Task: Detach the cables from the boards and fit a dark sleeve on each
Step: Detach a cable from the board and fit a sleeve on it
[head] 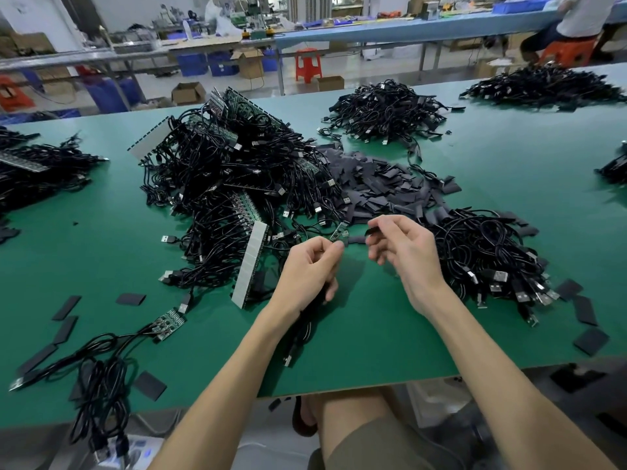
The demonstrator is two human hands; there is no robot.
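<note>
Left hand (310,266) pinches a small green board (340,233), its cable (303,329) trailing under the palm toward the table (373,334) edge, while right hand (403,252) pinches a dark sleeve (358,239) just beside the board, long axis apparently pointing at it.

A green counter (339,351) fills the foreground. Beyond the left hand (307,266), blue crates (191,64) and cardboard boxes (188,93) sit on a pale floor (373,74). Beyond the right hand (403,252) runs a blue workbench (407,30), a red stool (308,66) below it.
</note>
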